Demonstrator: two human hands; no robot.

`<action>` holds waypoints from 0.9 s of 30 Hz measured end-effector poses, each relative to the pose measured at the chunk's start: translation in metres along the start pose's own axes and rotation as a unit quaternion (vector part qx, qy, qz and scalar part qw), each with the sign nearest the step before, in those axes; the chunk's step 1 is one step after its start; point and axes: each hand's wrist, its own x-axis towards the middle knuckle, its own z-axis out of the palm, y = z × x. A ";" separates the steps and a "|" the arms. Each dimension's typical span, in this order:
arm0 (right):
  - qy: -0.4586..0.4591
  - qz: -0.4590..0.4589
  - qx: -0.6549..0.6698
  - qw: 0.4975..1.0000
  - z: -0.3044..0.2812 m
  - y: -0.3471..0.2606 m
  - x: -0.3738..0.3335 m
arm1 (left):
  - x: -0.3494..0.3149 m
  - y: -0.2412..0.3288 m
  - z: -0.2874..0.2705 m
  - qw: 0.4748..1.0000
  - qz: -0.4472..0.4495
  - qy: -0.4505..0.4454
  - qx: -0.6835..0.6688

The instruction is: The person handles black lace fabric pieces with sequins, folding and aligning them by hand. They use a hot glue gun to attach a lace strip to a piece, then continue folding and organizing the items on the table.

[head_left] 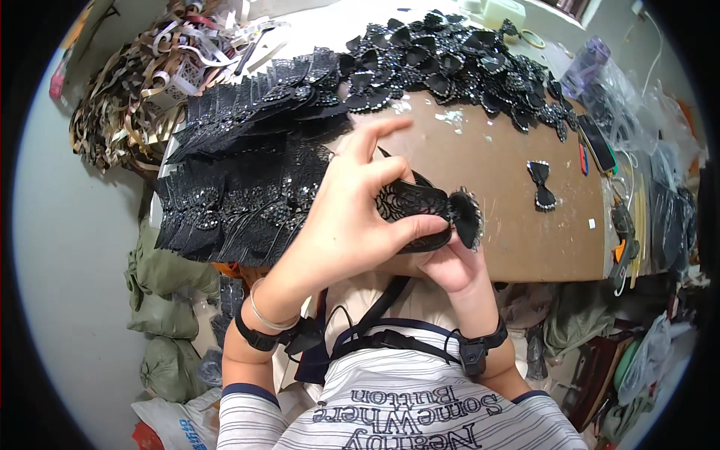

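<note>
Over the near middle of the table, both hands hold a black openwork lace piece point(411, 202) that looks like a shoe upper. A black bow with a beaded, sparkling edge point(467, 219) sits at its right end. My left hand point(352, 201) grips the lace from the left, thumb pressed beside the bow's middle and index finger raised off it. From below, my right hand point(454, 264) holds the same end under the bow; its fingertips are partly hidden behind the piece. A loose black bow point(541, 186) lies apart on the table to the right.
Overlapping rows of black lace pieces point(240, 199) cover the table's left. A heap of beaded black bows point(442, 64) spreads along the back of the brown tabletop point(525, 244). Tangled strips point(135, 105) hang at far left. A phone point(597, 144) and cutters point(621, 244) lie at the right edge.
</note>
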 end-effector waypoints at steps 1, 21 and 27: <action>-0.029 0.007 0.030 0.999 -0.007 -0.002 0.000 | 0.003 0.001 -0.001 1.000 -0.006 -0.019 0.007; 0.162 -0.152 -0.513 0.829 -0.010 -0.070 -0.110 | 0.017 0.023 0.073 0.915 -0.285 -0.159 -0.238; 0.514 -0.527 -0.673 0.076 -0.025 -0.197 -0.233 | -0.003 0.022 0.097 0.843 -0.321 -0.047 -0.428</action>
